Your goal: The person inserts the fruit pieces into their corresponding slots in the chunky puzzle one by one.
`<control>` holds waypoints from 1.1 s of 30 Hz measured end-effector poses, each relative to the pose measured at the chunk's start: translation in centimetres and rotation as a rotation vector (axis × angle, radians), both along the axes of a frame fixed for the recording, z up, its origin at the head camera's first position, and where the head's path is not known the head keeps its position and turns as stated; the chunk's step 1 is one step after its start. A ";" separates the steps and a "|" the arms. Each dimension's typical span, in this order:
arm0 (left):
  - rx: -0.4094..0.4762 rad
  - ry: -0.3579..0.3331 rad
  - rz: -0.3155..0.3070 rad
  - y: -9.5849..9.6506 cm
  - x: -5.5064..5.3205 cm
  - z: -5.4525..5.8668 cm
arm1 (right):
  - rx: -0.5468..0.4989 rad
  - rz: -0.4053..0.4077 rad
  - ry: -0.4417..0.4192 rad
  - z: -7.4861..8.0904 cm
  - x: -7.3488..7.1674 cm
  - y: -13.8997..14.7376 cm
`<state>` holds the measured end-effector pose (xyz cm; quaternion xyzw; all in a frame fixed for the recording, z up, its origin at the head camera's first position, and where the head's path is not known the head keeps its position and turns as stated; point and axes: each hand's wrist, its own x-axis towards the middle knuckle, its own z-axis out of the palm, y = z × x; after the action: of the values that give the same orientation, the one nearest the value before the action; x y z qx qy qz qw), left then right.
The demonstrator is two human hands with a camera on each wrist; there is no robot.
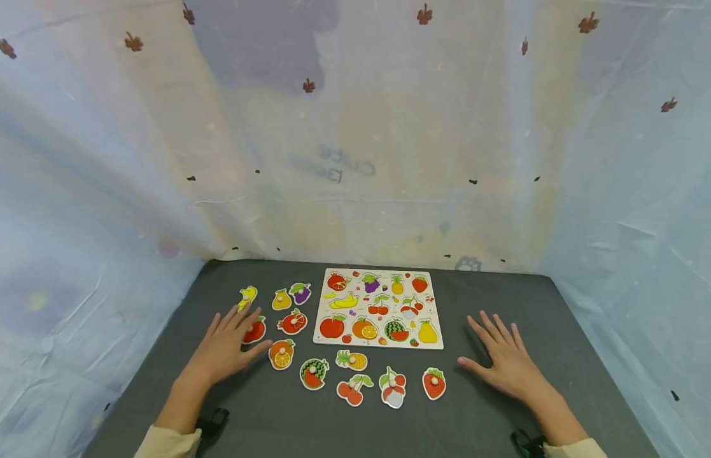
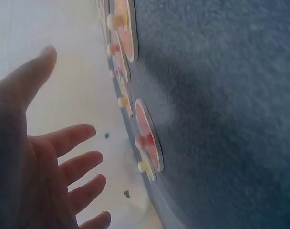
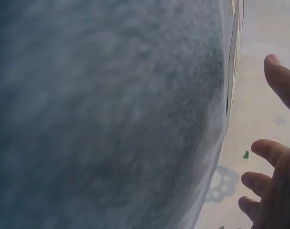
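My left hand (image 1: 225, 346) hovers over the table's left part, fingers spread and holding nothing. In the head view it partly covers a round red fruit piece (image 1: 255, 331) with a green leaf; the banana piece (image 1: 248, 296) lies just past its fingertips and the orange piece (image 1: 282, 354) near its thumb. The left wrist view shows a gap between that hand (image 2: 49, 176) and the knobbed red piece (image 2: 152, 136). My right hand (image 1: 506, 362) is also spread and holds nothing, to the right of the fruit puzzle board (image 1: 361, 305). The strawberry piece (image 1: 433, 383) is the nearest piece to it.
Left of the board lie pear (image 1: 281, 299), grape (image 1: 300, 293) and pomegranate (image 1: 292, 322) pieces. Before it are watermelon (image 1: 314, 374), pineapple (image 1: 352, 360), cherry (image 1: 354, 390) and another red-and-white fruit piece (image 1: 393, 388). A pale patterned curtain (image 1: 389, 159) surrounds the dark table (image 1: 344, 436).
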<state>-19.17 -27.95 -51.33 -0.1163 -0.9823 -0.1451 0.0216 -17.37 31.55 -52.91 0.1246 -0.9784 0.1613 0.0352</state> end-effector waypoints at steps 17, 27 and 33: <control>-0.038 0.014 -0.005 2.2 -1.8 0.3 | 0.001 0.089 -0.006 0.0 -2.4 -2.6; -0.057 -0.006 0.029 3.6 -3.0 0.1 | -0.007 0.128 -0.024 -0.5 -4.0 -3.4; -0.076 -0.001 0.030 4.3 -3.9 -0.4 | -0.010 0.153 -0.025 -0.7 -4.7 -4.0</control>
<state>-23.11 -23.67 -51.73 -0.1023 -0.9888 -0.1073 0.0185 -22.08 27.59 -53.62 0.1969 -0.9655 0.1700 0.0113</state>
